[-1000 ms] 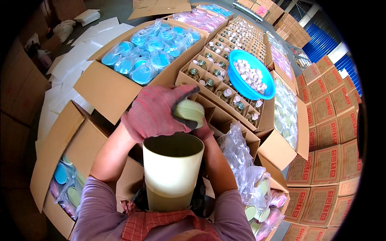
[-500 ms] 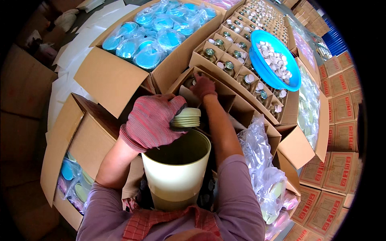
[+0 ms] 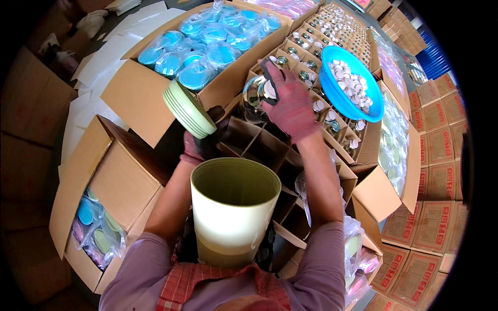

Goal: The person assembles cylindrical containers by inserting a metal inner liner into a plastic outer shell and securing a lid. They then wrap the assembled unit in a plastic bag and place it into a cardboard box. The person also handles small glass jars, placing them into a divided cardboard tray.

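My left hand (image 3: 198, 146), in a dark red knit glove, is closed on a stack of light green round lids (image 3: 189, 110), which it holds tilted left of the bucket. A clear glass jar (image 3: 254, 103) is in my right hand (image 3: 293, 106), gloved too, its fingers wrapped round the jar's right side. A small white cap (image 3: 268, 89) shows at the jar beside these fingers. Below both hands is a carton with cardboard dividers (image 3: 259, 147). The tall cream-coloured bucket (image 3: 233, 223) stands upright between my forearms; its visible inside holds nothing.
A blue basin (image 3: 377, 106) of white caps rests on a divided carton of jars. At the back left, an open carton (image 3: 244, 70) holds bagged blue lids. Another open carton (image 3: 127, 176) stands left, clear plastic bags (image 3: 353, 233) lie right, and printed cartons (image 3: 438, 223) are stacked far right.
My right hand has come up out of the divided carton with a glass jar. My left hand has moved left and lower with the lids, which now tilt. The bucket appears slightly further right.
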{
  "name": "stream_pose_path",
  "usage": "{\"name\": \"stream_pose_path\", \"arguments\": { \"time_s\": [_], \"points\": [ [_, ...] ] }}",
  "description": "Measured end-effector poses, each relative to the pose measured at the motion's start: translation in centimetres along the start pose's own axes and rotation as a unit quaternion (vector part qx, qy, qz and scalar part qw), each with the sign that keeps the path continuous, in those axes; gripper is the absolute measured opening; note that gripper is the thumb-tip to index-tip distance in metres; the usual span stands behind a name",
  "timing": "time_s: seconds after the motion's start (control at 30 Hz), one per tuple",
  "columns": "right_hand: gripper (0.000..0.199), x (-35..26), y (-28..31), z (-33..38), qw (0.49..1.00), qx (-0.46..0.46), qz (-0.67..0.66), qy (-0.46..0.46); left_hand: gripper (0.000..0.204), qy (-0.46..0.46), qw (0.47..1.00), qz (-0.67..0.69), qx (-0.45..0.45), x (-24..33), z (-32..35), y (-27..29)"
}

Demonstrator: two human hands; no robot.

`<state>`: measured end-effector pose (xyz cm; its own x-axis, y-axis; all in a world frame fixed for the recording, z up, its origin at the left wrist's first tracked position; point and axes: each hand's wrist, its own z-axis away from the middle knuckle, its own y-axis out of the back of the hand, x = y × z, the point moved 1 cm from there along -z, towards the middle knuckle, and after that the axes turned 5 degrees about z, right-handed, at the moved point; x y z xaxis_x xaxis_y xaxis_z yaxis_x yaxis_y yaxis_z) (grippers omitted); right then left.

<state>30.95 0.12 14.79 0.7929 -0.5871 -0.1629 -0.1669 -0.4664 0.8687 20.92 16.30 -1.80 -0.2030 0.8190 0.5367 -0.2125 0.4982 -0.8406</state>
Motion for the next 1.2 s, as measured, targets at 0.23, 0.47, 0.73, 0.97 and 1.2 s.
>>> {"name": "stream_pose_path", "arguments": {
  "time_s": [0.23, 0.47, 0.73, 0.97, 1.2],
  "points": [
    [0.057, -7.2, 10.8, 4.9, 0.952, -0.071, -0.018, 0.296, 0.041, 0.092, 0.966, 0.165, -0.179, -1.1, -0.9, -10.0],
    [0.047, -1.6, 15.8, 7.2, 0.854, 0.261, -0.447, -0.060, 0.041, 0.128, 0.943, 0.183, -0.245, 0.2, 2.5, -12.9],
    [0.062, -0.2, 14.3, 13.3, 0.799, 0.155, -0.565, -0.135, 0.041, 0.179, 0.906, 0.238, -0.299, 1.2, 9.3, -13.5],
    [0.053, -3.6, 14.4, 17.2, 0.727, -0.184, -0.642, -0.159, 0.041, 0.189, 0.890, 0.220, -0.351, 1.2, 12.5, -16.2],
    [0.038, -2.8, 14.0, 19.6, 0.834, -0.290, -0.455, -0.119, 0.040, 0.113, 0.976, 0.109, -0.147, 1.4, 10.6, -16.0]
  ]
}}
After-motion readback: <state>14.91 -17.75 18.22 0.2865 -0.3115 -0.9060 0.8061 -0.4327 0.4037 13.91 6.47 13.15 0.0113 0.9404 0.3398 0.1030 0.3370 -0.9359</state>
